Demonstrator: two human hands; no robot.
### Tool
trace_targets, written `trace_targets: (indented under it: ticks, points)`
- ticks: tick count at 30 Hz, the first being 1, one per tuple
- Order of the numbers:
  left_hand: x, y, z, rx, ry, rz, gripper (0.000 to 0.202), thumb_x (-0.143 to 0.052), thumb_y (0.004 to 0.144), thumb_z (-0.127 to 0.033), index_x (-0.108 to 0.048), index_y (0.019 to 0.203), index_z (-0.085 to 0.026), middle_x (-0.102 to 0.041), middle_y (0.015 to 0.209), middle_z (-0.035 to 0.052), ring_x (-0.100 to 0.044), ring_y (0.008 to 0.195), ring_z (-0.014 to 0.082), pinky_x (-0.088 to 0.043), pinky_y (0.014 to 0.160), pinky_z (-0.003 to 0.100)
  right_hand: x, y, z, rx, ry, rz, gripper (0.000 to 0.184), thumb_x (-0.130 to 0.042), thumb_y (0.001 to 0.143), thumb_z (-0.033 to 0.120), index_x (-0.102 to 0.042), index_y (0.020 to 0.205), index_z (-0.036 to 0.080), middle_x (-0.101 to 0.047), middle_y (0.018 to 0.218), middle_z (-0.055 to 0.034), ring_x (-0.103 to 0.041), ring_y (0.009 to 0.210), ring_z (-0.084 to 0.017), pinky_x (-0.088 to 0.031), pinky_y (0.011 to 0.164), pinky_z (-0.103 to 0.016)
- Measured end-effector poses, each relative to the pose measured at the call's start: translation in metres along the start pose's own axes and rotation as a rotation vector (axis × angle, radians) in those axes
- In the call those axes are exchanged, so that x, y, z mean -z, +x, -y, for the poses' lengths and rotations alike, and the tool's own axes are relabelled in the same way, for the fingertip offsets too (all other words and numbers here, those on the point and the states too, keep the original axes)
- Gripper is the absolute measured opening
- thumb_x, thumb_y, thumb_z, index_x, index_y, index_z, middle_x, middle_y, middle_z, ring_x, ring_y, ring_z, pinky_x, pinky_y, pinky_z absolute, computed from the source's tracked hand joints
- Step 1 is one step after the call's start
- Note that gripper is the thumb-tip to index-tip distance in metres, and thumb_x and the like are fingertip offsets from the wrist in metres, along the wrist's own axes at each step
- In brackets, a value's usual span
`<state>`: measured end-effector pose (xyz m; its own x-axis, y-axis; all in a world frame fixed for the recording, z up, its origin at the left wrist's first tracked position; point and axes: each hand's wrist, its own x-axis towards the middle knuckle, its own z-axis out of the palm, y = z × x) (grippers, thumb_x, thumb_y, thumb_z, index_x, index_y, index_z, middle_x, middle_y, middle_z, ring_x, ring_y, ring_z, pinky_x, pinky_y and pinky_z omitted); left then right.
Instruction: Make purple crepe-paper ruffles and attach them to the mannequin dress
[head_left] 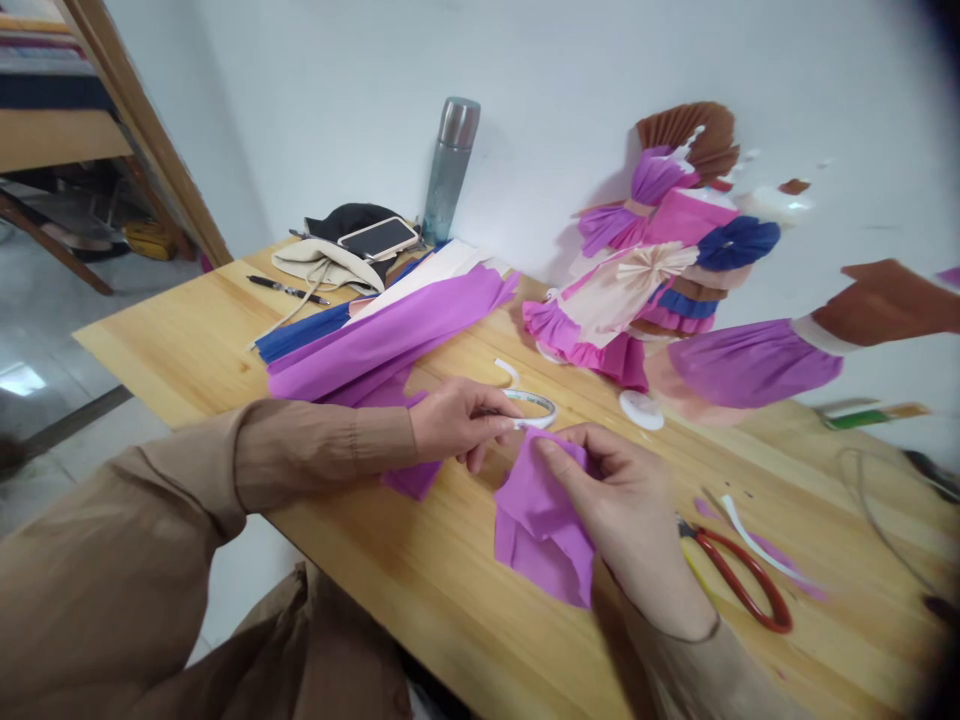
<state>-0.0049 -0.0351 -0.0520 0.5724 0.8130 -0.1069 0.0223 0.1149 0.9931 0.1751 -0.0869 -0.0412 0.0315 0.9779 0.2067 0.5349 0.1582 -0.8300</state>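
Note:
A folded piece of purple crepe paper (541, 520) hangs from my right hand (622, 500), pinched at its upper edge between thumb and fingers. My left hand (461, 420) is closed in a pinch at the paper's top left corner, with a bit of white tape at its fingertips. Right behind those fingertips is a roll of white tape (553, 408); whether it lies on the table or hangs from the hand I cannot tell. Scissors with red handles (742, 580) lie just right of my right hand, partly covered by it.
Long purple crepe paper (390, 330) lies left on the wooden table (172, 330). Behind stand a flask (450, 170), a phone (379, 238) on a bag and a pen (285, 290). Paper dress figures (622, 280) lean at the wall. White strips (765, 545) and purple scraps lie right.

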Motion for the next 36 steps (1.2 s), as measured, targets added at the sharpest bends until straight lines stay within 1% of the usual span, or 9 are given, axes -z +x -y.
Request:
trace_targets:
  ticks: [5, 8, 13, 16, 21, 24, 28, 32, 36]
  points:
    - [-0.002, 0.0, 0.002, -0.027, 0.024, 0.011, 0.014, -0.054, 0.089, -0.013, -0.067, 0.088, -0.007, -0.052, 0.042, -0.0077, -0.051, 0.033, 0.0062, -0.041, 0.038, 0.014, -0.002, -0.001, 0.0, -0.009, -0.002, -0.009, 0.025, -0.07, 0.075, 0.04, -0.066, 0.062, 0.018, -0.06, 0.052, 0.0, -0.048, 0.045, -0.012, -0.036, 0.042, -0.024]
    - [-0.001, 0.001, 0.006, -0.04, 0.029, 0.007, 0.015, -0.056, 0.088, -0.015, -0.067, 0.093, -0.007, -0.054, 0.044, -0.0068, -0.053, 0.034, 0.0071, -0.043, 0.039, 0.015, -0.003, -0.002, -0.002, -0.001, -0.02, -0.023, 0.025, -0.071, 0.075, 0.039, -0.066, 0.062, 0.018, -0.06, 0.053, 0.0001, -0.046, 0.046, -0.011, -0.035, 0.043, -0.024]
    - [-0.001, 0.001, 0.009, -0.084, 0.056, 0.009, 0.013, -0.057, 0.088, -0.016, -0.068, 0.091, -0.008, -0.055, 0.043, -0.0062, -0.055, 0.037, 0.007, -0.043, 0.04, 0.014, -0.004, -0.003, -0.003, -0.035, -0.012, 0.033, 0.028, -0.069, 0.077, 0.041, -0.065, 0.062, 0.018, -0.057, 0.052, 0.0006, -0.043, 0.046, -0.011, -0.033, 0.043, -0.024]
    - [-0.001, 0.001, 0.007, -0.078, 0.073, 0.007, 0.014, -0.056, 0.088, -0.014, -0.069, 0.092, -0.009, -0.054, 0.042, -0.0069, -0.054, 0.036, 0.0063, -0.04, 0.038, 0.013, -0.004, -0.003, -0.005, -0.044, -0.027, 0.051, 0.029, -0.069, 0.078, 0.042, -0.066, 0.063, 0.018, -0.057, 0.053, 0.0006, -0.044, 0.048, -0.011, -0.034, 0.044, -0.024]
    - [-0.003, 0.001, 0.005, -0.039, 0.063, 0.01, 0.017, -0.053, 0.088, -0.009, -0.069, 0.094, -0.01, -0.054, 0.044, -0.0079, -0.053, 0.035, 0.006, -0.041, 0.037, 0.013, -0.004, -0.003, -0.007, -0.046, -0.036, 0.066, 0.027, -0.068, 0.08, 0.042, -0.068, 0.067, 0.018, -0.057, 0.055, 0.0004, -0.046, 0.049, -0.012, -0.036, 0.045, -0.025]
    - [-0.003, 0.001, 0.007, -0.036, 0.059, 0.01, 0.016, -0.057, 0.087, -0.011, -0.07, 0.097, -0.009, -0.055, 0.043, -0.0072, -0.054, 0.036, 0.0066, -0.042, 0.038, 0.013, -0.005, -0.002, -0.006, -0.032, -0.045, 0.064, 0.026, -0.068, 0.079, 0.041, -0.068, 0.066, 0.018, -0.057, 0.054, 0.0002, -0.045, 0.048, -0.012, -0.035, 0.045, -0.025]
    - [0.0, 0.0, 0.008, -0.042, 0.05, 0.043, 0.02, -0.066, 0.083, -0.016, -0.071, 0.101, -0.009, -0.057, 0.044, -0.0058, -0.058, 0.039, 0.0081, -0.046, 0.041, 0.014, -0.005, -0.001, -0.003, -0.019, -0.048, 0.056, 0.024, -0.067, 0.077, 0.038, -0.067, 0.064, 0.018, -0.059, 0.052, -0.0003, -0.046, 0.046, -0.012, -0.036, 0.044, -0.024]
    - [0.0, -0.002, 0.008, -0.061, 0.065, 0.038, 0.019, -0.068, 0.081, -0.02, -0.071, 0.096, -0.009, -0.057, 0.046, -0.0057, -0.057, 0.039, 0.0081, -0.046, 0.04, 0.015, -0.005, -0.001, -0.003, -0.022, -0.042, 0.066, 0.025, -0.067, 0.076, 0.038, -0.066, 0.062, 0.018, -0.057, 0.05, 0.0003, -0.045, 0.044, -0.011, -0.035, 0.042, -0.024]
    - [-0.002, -0.002, 0.011, -0.088, 0.135, -0.003, 0.014, -0.069, 0.08, -0.024, -0.07, 0.086, -0.011, -0.057, 0.047, -0.0047, -0.057, 0.04, 0.0084, -0.041, 0.038, 0.014, -0.008, -0.002, -0.008, -0.018, -0.041, 0.091, 0.025, -0.066, 0.077, 0.038, -0.067, 0.063, 0.018, -0.056, 0.05, 0.0009, -0.045, 0.044, -0.011, -0.035, 0.042, -0.023]
